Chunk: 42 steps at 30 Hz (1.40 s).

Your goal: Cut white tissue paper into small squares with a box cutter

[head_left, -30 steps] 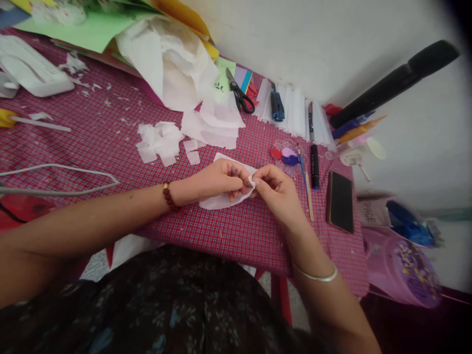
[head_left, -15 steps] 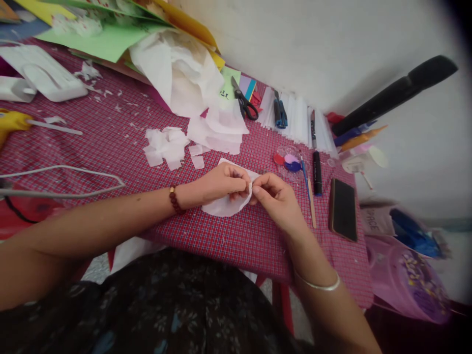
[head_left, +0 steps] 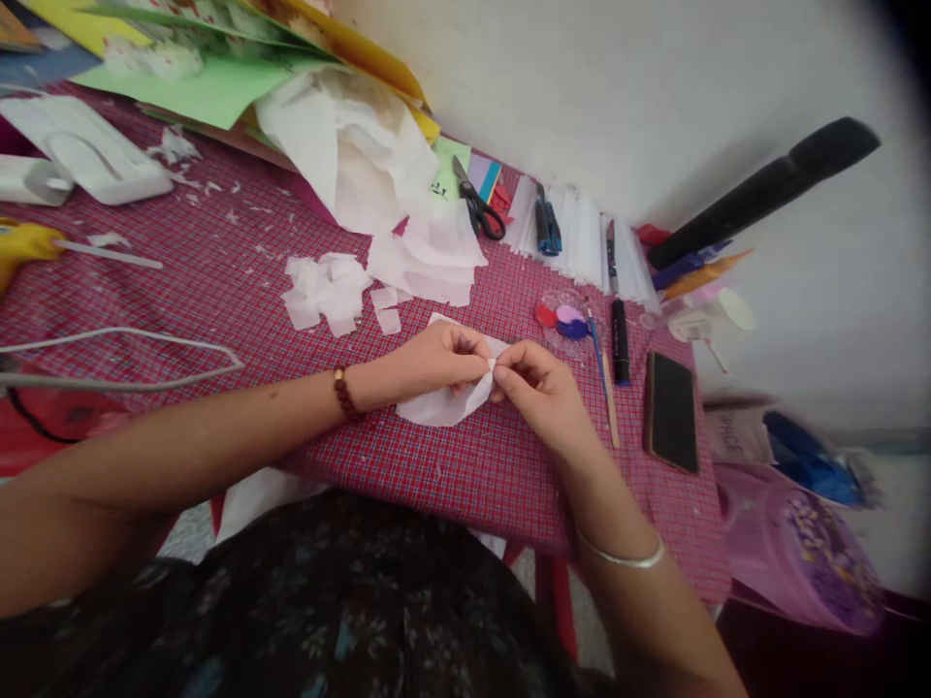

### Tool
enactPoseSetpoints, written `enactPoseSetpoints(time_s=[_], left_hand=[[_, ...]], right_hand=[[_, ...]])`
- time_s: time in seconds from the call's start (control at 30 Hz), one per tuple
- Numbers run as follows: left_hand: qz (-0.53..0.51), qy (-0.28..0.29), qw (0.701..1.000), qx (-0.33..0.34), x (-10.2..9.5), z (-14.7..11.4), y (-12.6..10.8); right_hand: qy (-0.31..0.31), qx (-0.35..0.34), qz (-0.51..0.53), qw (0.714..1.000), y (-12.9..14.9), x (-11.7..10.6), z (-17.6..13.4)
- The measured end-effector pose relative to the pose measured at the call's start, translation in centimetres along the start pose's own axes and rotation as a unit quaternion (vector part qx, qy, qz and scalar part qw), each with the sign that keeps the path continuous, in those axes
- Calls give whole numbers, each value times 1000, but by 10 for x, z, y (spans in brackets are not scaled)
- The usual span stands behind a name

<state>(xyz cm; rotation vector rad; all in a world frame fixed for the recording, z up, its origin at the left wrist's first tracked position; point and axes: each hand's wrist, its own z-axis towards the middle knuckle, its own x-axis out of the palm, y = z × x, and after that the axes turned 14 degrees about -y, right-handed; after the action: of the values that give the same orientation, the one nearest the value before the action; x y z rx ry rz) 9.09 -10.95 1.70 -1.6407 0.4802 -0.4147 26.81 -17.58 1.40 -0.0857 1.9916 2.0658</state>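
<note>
A thin white sheet of paper (head_left: 436, 408) lies partly under my hands, close to the table's front edge. My left hand (head_left: 447, 359) pinches its right edge between thumb and fingers. Right beside it, my right hand (head_left: 534, 383) grips the same edge, with the fingertips of both hands almost touching. The paper is gathered and creased where they meet. My fingers hide part of the edge. Small cut white paper pieces (head_left: 327, 291) lie in a pile beyond my left hand.
Beyond my hands lie crumpled white paper (head_left: 349, 145), black scissors (head_left: 478, 199) and a blue-handled cutter (head_left: 547, 223). Right of them are a paint palette (head_left: 571, 325), a paintbrush (head_left: 594, 334), a black marker (head_left: 620, 344) and a phone (head_left: 670, 412). A yellow glue gun (head_left: 25, 247) sits at left.
The pinched edge of the paper is more folded over at the fingertips. Both hands stay in nearly the same place, and the view has shifted slightly.
</note>
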Motion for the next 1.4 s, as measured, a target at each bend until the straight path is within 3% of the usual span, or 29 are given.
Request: enactPoseSetpoints(time_s=[0.33, 0.5, 0.67, 0.97, 1.17, 1.4], left_hand=[[-2, -6, 1000, 6, -1, 1, 3], [-22, 11, 1000, -5, 1, 1, 0], [7, 59, 997, 45, 2, 1, 5], [209, -45, 959, 186, 7, -1, 14], [115, -41, 985, 125, 5, -2, 6], [-73, -49, 996, 4, 5, -1, -3]], right_hand=[[32, -45, -13, 998, 4, -7, -1], [106, 4, -25, 994, 3, -13, 1], [119, 31, -22, 992, 1, -13, 2], [115, 77, 20, 990, 4, -13, 2], [41, 113, 65, 991, 0, -11, 5], [-31, 72, 119, 990, -1, -10, 5]])
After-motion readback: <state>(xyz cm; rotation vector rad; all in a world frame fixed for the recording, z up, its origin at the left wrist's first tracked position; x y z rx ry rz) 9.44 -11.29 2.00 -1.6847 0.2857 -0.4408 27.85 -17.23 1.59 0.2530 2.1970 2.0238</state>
